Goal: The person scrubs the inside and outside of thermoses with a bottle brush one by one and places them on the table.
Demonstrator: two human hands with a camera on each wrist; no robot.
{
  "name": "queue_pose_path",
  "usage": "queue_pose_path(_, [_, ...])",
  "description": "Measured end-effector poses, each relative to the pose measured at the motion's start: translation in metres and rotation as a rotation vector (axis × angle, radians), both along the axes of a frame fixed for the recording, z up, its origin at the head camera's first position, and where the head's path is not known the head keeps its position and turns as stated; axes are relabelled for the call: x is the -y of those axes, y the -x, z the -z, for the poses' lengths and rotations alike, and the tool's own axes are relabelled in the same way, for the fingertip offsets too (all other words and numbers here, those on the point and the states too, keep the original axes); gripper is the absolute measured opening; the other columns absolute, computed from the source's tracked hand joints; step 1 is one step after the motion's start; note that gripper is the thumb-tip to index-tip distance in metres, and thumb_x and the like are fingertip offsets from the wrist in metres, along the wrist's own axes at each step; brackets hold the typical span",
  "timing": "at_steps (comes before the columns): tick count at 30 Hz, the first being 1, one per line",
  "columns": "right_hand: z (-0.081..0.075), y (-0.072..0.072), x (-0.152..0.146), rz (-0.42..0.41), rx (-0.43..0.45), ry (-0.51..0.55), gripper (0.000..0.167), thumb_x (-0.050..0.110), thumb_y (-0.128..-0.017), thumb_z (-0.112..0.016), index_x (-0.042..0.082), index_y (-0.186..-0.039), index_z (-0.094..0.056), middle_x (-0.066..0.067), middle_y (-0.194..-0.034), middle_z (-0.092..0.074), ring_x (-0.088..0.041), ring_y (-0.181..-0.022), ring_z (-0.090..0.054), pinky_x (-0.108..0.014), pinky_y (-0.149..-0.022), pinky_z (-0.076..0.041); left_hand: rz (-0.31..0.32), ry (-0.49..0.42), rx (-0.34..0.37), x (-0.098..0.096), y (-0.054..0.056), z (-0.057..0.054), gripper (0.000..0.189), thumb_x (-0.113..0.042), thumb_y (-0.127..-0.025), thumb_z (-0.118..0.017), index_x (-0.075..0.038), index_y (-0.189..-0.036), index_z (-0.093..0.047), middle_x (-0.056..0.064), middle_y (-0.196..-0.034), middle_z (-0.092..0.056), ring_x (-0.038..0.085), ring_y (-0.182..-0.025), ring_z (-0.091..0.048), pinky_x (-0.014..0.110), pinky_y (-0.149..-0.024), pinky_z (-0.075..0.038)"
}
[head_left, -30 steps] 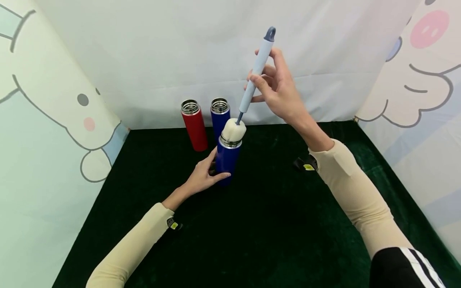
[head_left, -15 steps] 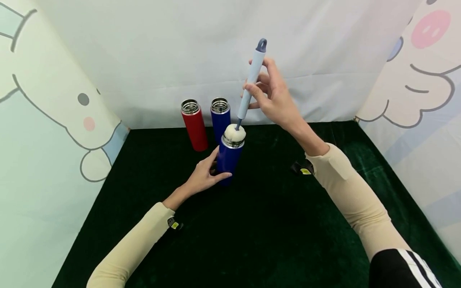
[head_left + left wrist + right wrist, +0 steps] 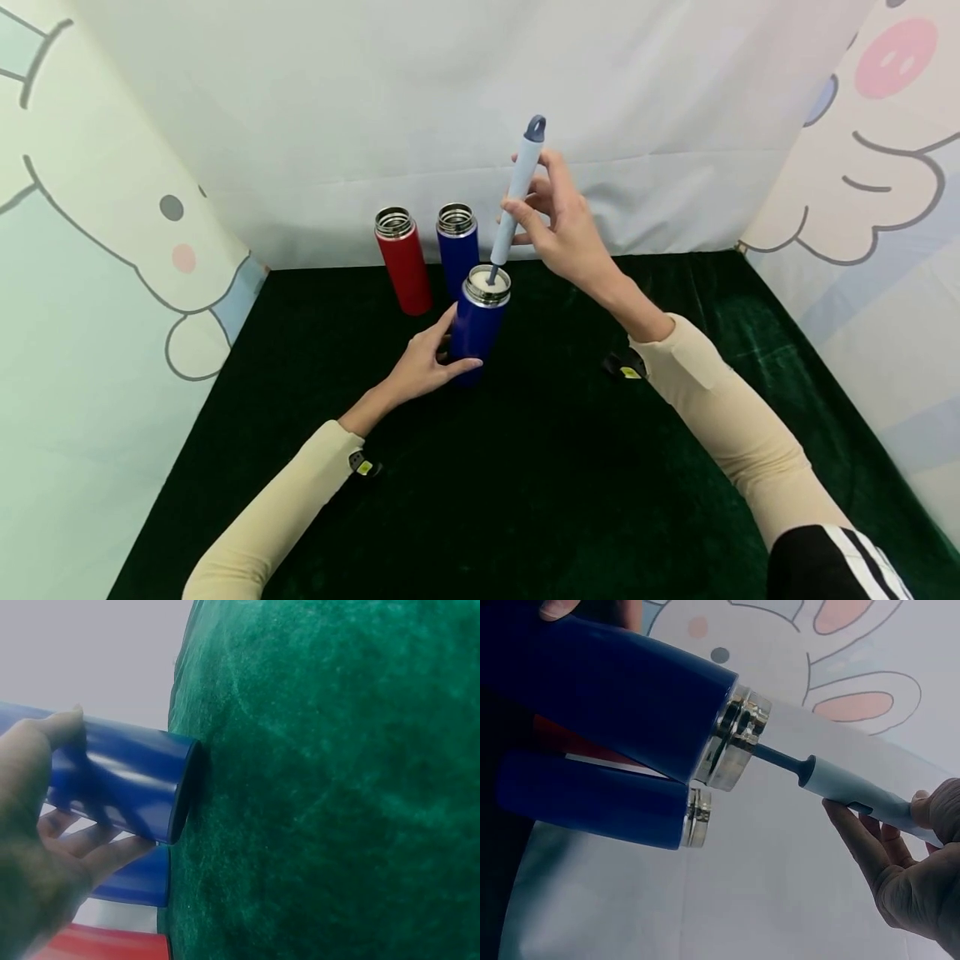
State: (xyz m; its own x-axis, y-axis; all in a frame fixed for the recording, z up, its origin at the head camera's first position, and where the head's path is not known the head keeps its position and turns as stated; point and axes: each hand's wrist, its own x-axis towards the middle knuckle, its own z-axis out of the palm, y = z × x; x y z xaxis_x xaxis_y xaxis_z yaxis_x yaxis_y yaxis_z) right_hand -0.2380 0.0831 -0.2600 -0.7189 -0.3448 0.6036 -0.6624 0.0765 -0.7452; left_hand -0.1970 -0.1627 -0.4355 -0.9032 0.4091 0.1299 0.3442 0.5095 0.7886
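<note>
My left hand [image 3: 422, 365] grips a blue bottle [image 3: 472, 337] around its lower body, thumb on the near side and fingers behind. The bottle has no lid, and its steel threaded neck faces up, tilted slightly right. In my right hand [image 3: 566, 221] is a bottle brush [image 3: 517, 192] with a pale blue handle, pinched between thumb and fingers. Its white sponge head [image 3: 487, 281] sits inside the bottle's mouth, only the top showing. The right wrist view has the brush's thin dark stem entering the neck, with the right hand [image 3: 922, 862] around the handle.
Behind the held bottle stand a red bottle [image 3: 405, 271] and a second blue bottle [image 3: 457, 242], both lidless and upright. Dark green cloth [image 3: 540, 467] covers the table. A white curtain [image 3: 337, 108] hangs close behind the bottles, and cartoon-printed panels [image 3: 97, 350] flank both sides.
My right hand has moved down and slightly left with the brush. The sponge head, mostly above the rim before, has sunk into the bottle's mouth. The left hand has barely moved.
</note>
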Motion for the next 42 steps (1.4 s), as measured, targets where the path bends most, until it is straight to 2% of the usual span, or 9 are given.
queue_pose_path(2, [0.001,-0.001,0.001,0.002,-0.006,-0.006,0.050,0.003,-0.102,-0.058,0.001,-0.147,-0.038,-0.020,-0.106,-0.067,-0.016,-0.092,-0.072,-0.033,-0.070,-0.065,0.000,0.002,0.005,0.000,0.000,0.000,0.099,-0.035,-0.093,-0.077,-0.044,-0.163,-0.007,0.014,-0.158,-0.044,0.041,-0.132,-0.058,0.058,-0.095,-0.058])
queue_pose_path(5, [0.007,0.000,0.003,-0.006,-0.023,-0.020,0.049,0.002,-0.102,-0.059,0.000,-0.146,-0.039,-0.022,-0.107,-0.068,-0.024,-0.093,-0.073,-0.037,-0.069,-0.065,-0.001,0.003,-0.007,-0.001,0.001,0.000,0.099,-0.034,-0.092,-0.077,-0.044,-0.162,-0.009,0.013,-0.158,-0.045,0.040,-0.131,-0.059,0.057,-0.094,-0.058])
queue_pose_path(8, [0.026,0.002,0.007,-0.042,-0.055,-0.109,0.048,0.001,-0.101,-0.061,-0.001,-0.143,-0.038,-0.024,-0.110,-0.069,-0.032,-0.093,-0.073,-0.036,-0.071,-0.065,0.009,0.004,-0.035,-0.002,0.001,0.000,0.098,-0.034,-0.093,-0.077,-0.043,-0.163,-0.010,0.012,-0.157,-0.047,0.039,-0.130,-0.060,0.057,-0.094,-0.058])
queue_pose_path(12, [0.053,0.002,0.010,-0.051,-0.088,-0.224,0.048,0.003,-0.100,-0.063,-0.003,-0.140,-0.039,-0.023,-0.114,-0.070,-0.031,-0.093,-0.074,-0.036,-0.074,-0.065,0.010,0.012,-0.046,-0.005,-0.002,0.004,0.097,-0.035,-0.094,-0.076,-0.043,-0.163,-0.009,0.012,-0.157,-0.047,0.037,-0.130,-0.061,0.055,-0.095,-0.059])
queue_pose_path(15, [0.058,-0.003,0.010,-0.046,-0.097,-0.239,0.047,0.004,-0.099,-0.065,-0.002,-0.140,-0.040,-0.022,-0.116,-0.069,-0.030,-0.093,-0.074,-0.039,-0.074,-0.065,0.002,0.007,-0.032,-0.006,-0.005,0.008,0.097,-0.034,-0.094,-0.076,-0.043,-0.163,-0.008,0.012,-0.158,-0.046,0.038,-0.131,-0.060,0.055,-0.095,-0.059])
queue_pose_path(22, [0.052,-0.004,0.008,-0.071,-0.075,-0.234,0.044,0.005,-0.103,-0.059,-0.001,-0.142,-0.040,-0.023,-0.119,-0.068,-0.030,-0.096,-0.074,-0.040,-0.075,-0.065,-0.008,-0.010,-0.032,-0.008,-0.005,0.006,0.098,-0.031,-0.093,-0.077,-0.039,-0.164,-0.010,0.013,-0.159,-0.044,0.040,-0.130,-0.060,0.056,-0.094,-0.059])
queue_pose_path(28, [0.040,0.003,0.004,-0.068,-0.014,-0.118,0.044,0.001,-0.103,-0.055,-0.004,-0.144,-0.039,-0.025,-0.117,-0.066,-0.036,-0.100,-0.073,-0.038,-0.078,-0.065,-0.014,0.003,-0.035,-0.009,-0.003,0.002,0.098,-0.032,-0.092,-0.078,-0.033,-0.165,-0.012,0.016,-0.158,-0.046,0.041,-0.129,-0.061,0.055,-0.092,-0.059])
queue_pose_path(34, [0.022,0.012,-0.003,-0.074,0.082,-0.012,0.046,0.001,-0.106,-0.046,0.000,-0.149,-0.031,-0.024,-0.120,-0.065,-0.026,-0.098,-0.074,-0.040,-0.079,-0.065,-0.025,0.002,-0.004,-0.007,-0.001,-0.001,0.098,-0.033,-0.093,-0.077,-0.033,-0.165,-0.010,0.017,-0.159,-0.044,0.043,-0.131,-0.059,0.057,-0.094,-0.058])
queue_pose_path(42, [0.012,0.017,-0.011,-0.093,0.137,0.078,0.048,0.002,-0.105,-0.050,0.005,-0.150,-0.033,-0.004,-0.105,-0.068,-0.022,-0.092,-0.076,-0.039,-0.069,-0.065,-0.030,0.022,0.010,-0.006,0.001,-0.001,0.098,-0.034,-0.093,-0.077,-0.035,-0.165,-0.010,0.017,-0.159,-0.043,0.043,-0.132,-0.058,0.056,-0.095,-0.058])
